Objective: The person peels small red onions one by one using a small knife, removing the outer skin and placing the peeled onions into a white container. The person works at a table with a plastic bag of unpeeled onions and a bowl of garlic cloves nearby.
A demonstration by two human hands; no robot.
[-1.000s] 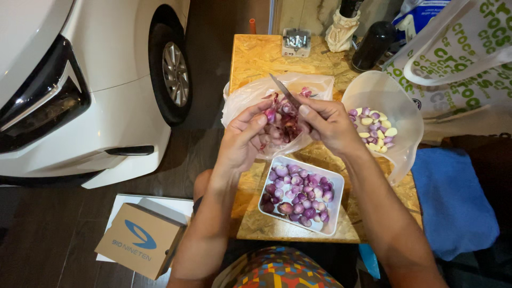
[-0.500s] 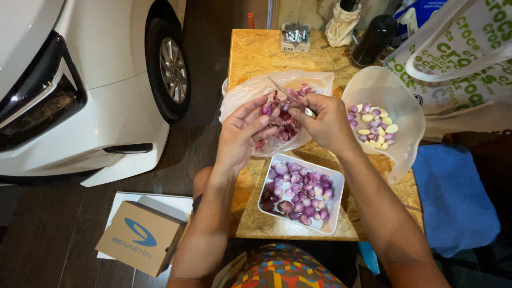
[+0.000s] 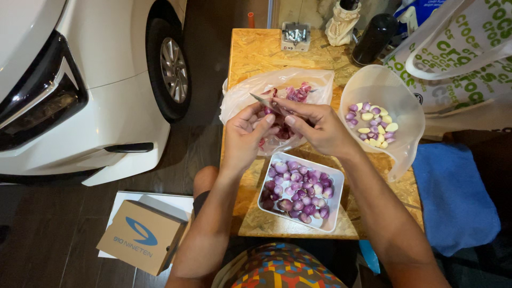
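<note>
1. a small shallot (image 3: 276, 118) sits at the centre of the frame, pinched between both hands above a clear plastic bag (image 3: 250, 90) of purple peelings.
2. the left hand (image 3: 246, 136) is half curled, fingertips closed on the shallot; the right hand (image 3: 314, 127) is closed around a small knife (image 3: 265, 101), its blade pointing to the upper left.
3. just below the hands, a white square dish (image 3: 336, 184) holds a heap of unpeeled purple shallots, which looks like the work left.
4. to the right, a translucent bowl (image 3: 381, 85) holds a smaller lot of peeled pale and lilac pieces, so peeling seems well short of halfway.
5. all rest on a chipboard table (image 3: 256, 53); a white car (image 3: 106, 80) fills the upper left.
</note>
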